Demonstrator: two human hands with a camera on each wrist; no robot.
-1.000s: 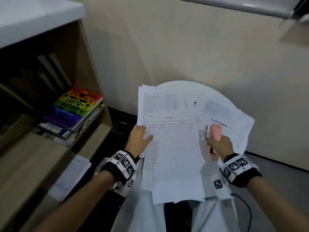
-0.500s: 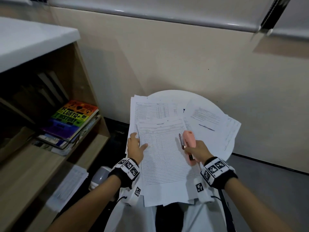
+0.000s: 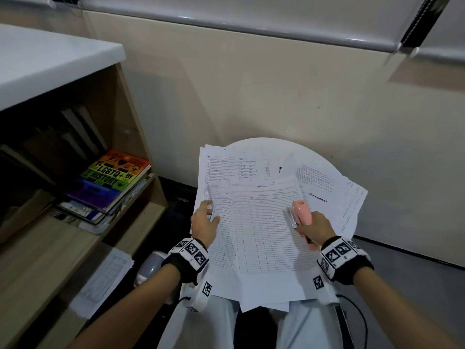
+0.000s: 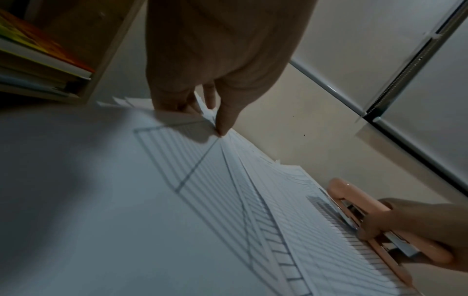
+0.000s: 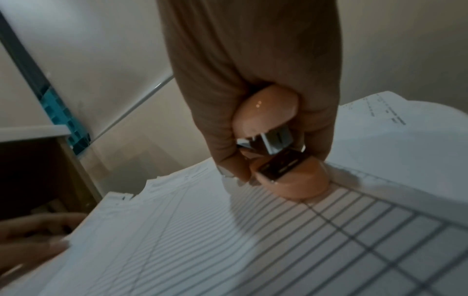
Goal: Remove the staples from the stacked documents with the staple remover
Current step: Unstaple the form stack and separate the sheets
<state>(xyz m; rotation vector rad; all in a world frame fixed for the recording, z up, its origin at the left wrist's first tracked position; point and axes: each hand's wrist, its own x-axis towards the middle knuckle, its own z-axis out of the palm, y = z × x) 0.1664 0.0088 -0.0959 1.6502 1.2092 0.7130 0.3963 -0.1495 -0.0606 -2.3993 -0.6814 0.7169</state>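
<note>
Lower centre of the head view: the stacked documents (image 3: 261, 238) lie fanned over the person's lap and reach forward onto a small round white table (image 3: 264, 144). The near edges of the sheets overhang the knees unsupported, so downward pressure there would likely bend them.

Lower left: the left hand (image 3: 203, 222) sits at the left edge of the stack. In the left wrist view the thumb (image 4: 225, 118) lies on top of the lined top sheet and the fingers (image 4: 174, 100) curl under a few upper sheets, pinching them, presumably to steady or separate a set.

Lower right: the right hand (image 3: 315, 229) is wrapped tight around a pink stapler-style staple remover (image 3: 300, 215). Its rounded base rests on the right margin of the top sheet, with the metal nose pointing away from the person; the right wrist view shows the jaws slightly parted and nothing between them. No staple can be made out in any view. The tool probably waits here while the next stapled corner is found.

Centre right: loose printed pages (image 3: 327, 187) spread to the table's right rim and partly overhang it.

Centre left: a wooden shelf unit (image 3: 141, 152) with a rainbow-covered book (image 3: 110, 180) stands just beside the stack, limiting leftward room. The wall (image 3: 276, 96) close behind the table limits forward room; open floor lies to the right.
</note>
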